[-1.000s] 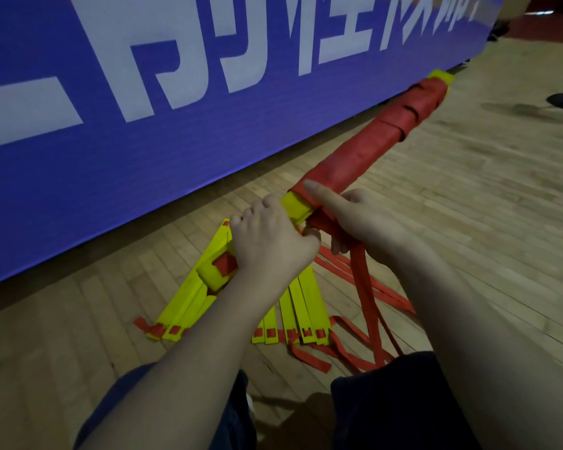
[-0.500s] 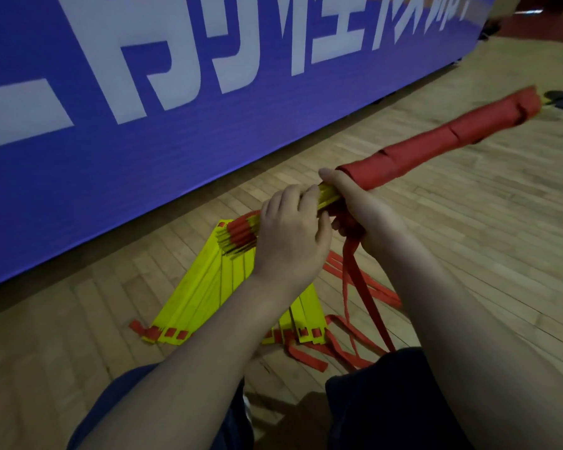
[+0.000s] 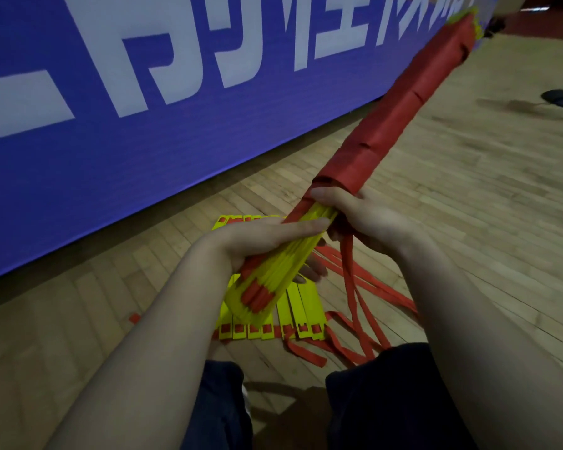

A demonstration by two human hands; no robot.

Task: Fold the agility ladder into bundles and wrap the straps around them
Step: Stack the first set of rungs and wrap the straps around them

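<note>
The bundle [image 3: 400, 108] is held up off the floor [image 3: 475, 228], slanting toward the banner [image 3: 143, 131], mostly bound in red. The left hand [image 3: 260, 245] grips its bare yellow end to steady it. The right hand [image 3: 368, 219] clasps it at the wrap's edge, likely pinning the strap [image 3: 350, 284] so nothing slackens. Loose rungs [image 3: 304, 308] lie beneath.

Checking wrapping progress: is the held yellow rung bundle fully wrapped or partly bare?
Partly bare. Red strap covers the far length of the yellow plastic rung bundle; its near end in the left hand shows bare yellow.
</note>
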